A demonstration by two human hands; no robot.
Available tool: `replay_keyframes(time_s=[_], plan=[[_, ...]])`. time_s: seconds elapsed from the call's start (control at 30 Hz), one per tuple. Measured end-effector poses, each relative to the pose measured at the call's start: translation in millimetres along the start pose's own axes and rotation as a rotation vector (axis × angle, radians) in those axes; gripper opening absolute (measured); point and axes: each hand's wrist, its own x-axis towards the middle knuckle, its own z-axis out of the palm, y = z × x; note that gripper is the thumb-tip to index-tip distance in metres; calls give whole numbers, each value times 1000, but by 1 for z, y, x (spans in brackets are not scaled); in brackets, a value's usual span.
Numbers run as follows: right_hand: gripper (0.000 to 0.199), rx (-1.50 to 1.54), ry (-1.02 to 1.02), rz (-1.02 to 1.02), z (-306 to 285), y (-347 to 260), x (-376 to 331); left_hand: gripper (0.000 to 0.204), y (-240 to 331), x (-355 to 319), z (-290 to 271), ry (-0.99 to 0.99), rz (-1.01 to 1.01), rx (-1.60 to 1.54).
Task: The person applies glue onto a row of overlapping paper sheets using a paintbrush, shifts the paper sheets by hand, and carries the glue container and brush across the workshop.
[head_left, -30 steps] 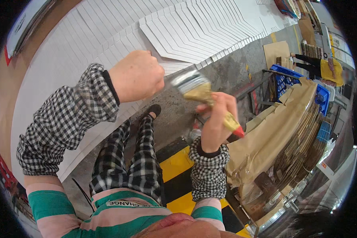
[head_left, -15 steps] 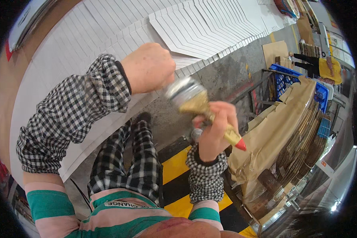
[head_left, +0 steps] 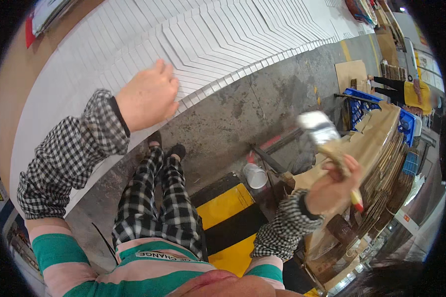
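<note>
My right hand (head_left: 332, 192) grips a wide flat paintbrush (head_left: 327, 136) by its wooden handle, out to the right over the brown paper. The brush's pale head points up and to the left, and its red-tipped handle end sticks out below my fingers. Over the near edge of the fanned white sheets (head_left: 223, 44) is my left hand (head_left: 148, 96), its fingers bent and slightly apart, with nothing seen in them. These sheets overlap in stepped rows across a large table (head_left: 22, 84). Whether my left fingertips press on the paper is hard to make out.
A white bucket (head_left: 254, 175) stands on the floor by yellow-black stripes (head_left: 226, 204). At right, brown paper (head_left: 376, 131) covers stacked flat material (head_left: 389, 171) beside a blue crate (head_left: 359, 101). Farther off is a person in a yellow top (head_left: 416, 94).
My right hand has swung the paintbrush rightward, away from the sheets, exposing the bucket. My left hand has moved left and slightly down, its fist loosening. The view has shifted a little.
</note>
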Motion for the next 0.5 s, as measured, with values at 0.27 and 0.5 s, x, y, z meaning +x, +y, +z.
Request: replay_keyframes(time_s=[0.27,0.5], plan=[[22,213,-378,192,80,41,-91,24,-20,9,7,26,211,-347],[20,163,-639,-35,89,24,-116,24,-23,8,10,93,203,-368]])
